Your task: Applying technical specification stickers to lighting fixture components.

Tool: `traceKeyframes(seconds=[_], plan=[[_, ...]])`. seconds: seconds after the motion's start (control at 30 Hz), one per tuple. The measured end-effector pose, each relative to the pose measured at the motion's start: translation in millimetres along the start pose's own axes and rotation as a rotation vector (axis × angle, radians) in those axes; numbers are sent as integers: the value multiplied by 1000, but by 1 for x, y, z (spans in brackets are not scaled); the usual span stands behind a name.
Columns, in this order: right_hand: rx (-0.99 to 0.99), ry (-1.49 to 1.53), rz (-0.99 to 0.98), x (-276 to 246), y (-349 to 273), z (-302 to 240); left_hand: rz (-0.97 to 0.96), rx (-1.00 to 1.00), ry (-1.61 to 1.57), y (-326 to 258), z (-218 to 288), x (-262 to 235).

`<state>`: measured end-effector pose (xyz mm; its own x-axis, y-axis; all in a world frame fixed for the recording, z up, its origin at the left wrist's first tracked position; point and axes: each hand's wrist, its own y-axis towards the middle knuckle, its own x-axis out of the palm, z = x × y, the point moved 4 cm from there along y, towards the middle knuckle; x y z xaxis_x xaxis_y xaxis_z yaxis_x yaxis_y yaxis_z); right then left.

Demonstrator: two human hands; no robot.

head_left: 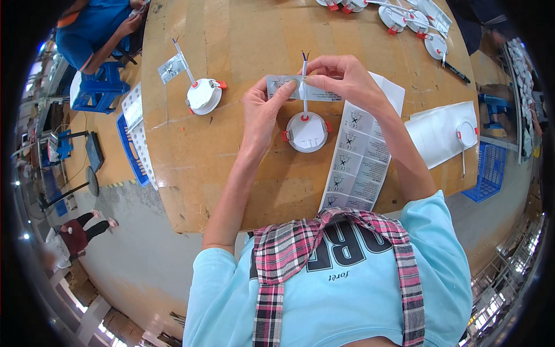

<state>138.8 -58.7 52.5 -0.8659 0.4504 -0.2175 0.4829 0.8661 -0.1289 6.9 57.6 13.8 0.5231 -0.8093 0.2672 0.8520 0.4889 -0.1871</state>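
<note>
A round white downlight (307, 132) with red clips lies on the table in front of me. Its white cable (304, 107) runs away from me and ends in bare wires. Across that cable stretches a silver printed label (277, 85). My left hand (263, 109) pinches the label's left part, thumb on top. My right hand (342, 81) grips it at the right, close to the cable, its fingertips partly hidden. Beneath my right forearm lies a sheet of silver labels (359, 156). To the left stands another downlight (204, 96), a label flag (171, 69) attached to its cable.
The brown table (231, 52) holds several downlights (393, 19) at the far right and a black marker (457, 72). A white sheet (436, 136) carries a downlight (466, 134) at right. Blue baskets (485, 172) flank the table. A person in blue (92, 34) sits far left.
</note>
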Motion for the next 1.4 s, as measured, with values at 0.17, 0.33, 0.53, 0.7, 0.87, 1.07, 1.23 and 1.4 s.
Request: traceKeyframes(seconds=[0.17,0.33,0.53,0.7,0.87,1.07,1.23,1.4], plan=[[-14,46,-7,1,0,8,-2,2,10,1,-3,1],[-12,47,4,0,-1,12,19,-2,-1,1,-3,2],[-4,49,5,0,-2,12,20,5,-9,0,-5,1],[-33,33,11,-2,-3,14,20,4,-21,0,-4,4],[-1,57,24,0,-5,13,25,15,-19,-1,-2,5],[1,68,18,0,-5,11,63,51,-10,-1,1,8],[9,59,10,-1,-5,13,25,38,-8,-1,0,7],[1,86,-3,0,-5,17,30,44,-15,0,-2,8]])
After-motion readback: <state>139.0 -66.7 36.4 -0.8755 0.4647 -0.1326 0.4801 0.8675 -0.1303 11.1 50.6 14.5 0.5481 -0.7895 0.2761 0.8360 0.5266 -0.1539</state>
